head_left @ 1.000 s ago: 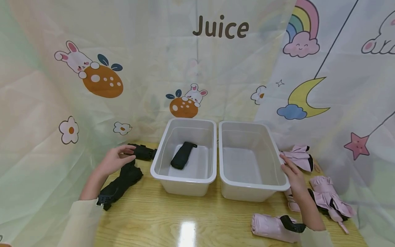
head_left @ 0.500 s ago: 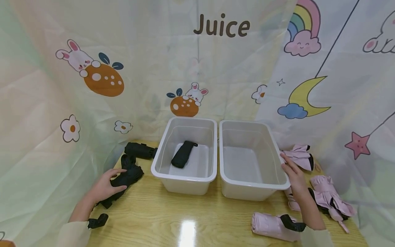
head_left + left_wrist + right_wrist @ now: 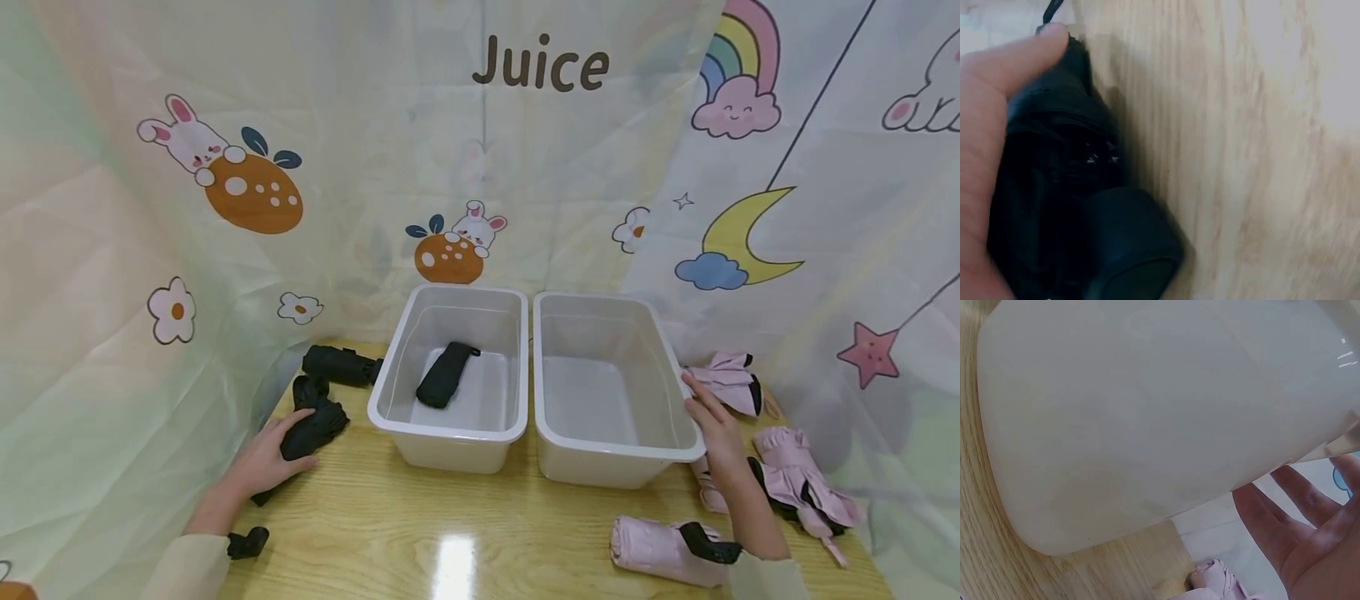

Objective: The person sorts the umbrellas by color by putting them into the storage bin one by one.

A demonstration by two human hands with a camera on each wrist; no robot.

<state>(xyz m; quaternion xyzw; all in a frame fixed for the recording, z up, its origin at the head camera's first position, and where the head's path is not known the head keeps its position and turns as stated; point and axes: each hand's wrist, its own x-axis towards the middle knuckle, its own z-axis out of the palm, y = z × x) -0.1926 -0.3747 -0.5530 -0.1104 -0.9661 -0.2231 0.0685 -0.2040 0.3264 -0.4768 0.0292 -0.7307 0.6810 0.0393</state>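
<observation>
My left hand (image 3: 262, 458) lies on the table's left side and grips a folded black umbrella (image 3: 311, 427). In the left wrist view my fingers (image 3: 988, 119) curl round that black umbrella (image 3: 1066, 194) on the wood. Its black handle (image 3: 247, 543) shows by my left sleeve. My right hand (image 3: 711, 423) rests with straight fingers against the right rim of the right white bin (image 3: 611, 457). The right wrist view shows this open hand (image 3: 1310, 534) beside the bin's wall (image 3: 1147, 425). The left white bin (image 3: 450, 435) holds one black umbrella (image 3: 445, 375).
A second black umbrella (image 3: 337, 365) lies behind my left hand, by the left bin. Pink folded umbrellas lie on the right: one at the back (image 3: 726, 380), one by my right wrist (image 3: 801, 482), one at the front (image 3: 660, 550). Printed curtains surround the wooden table (image 3: 450, 533).
My left hand left the far black umbrella, came back toward me and closed on the nearer one, which shifted slightly. The right hand stayed on the bin's rim.
</observation>
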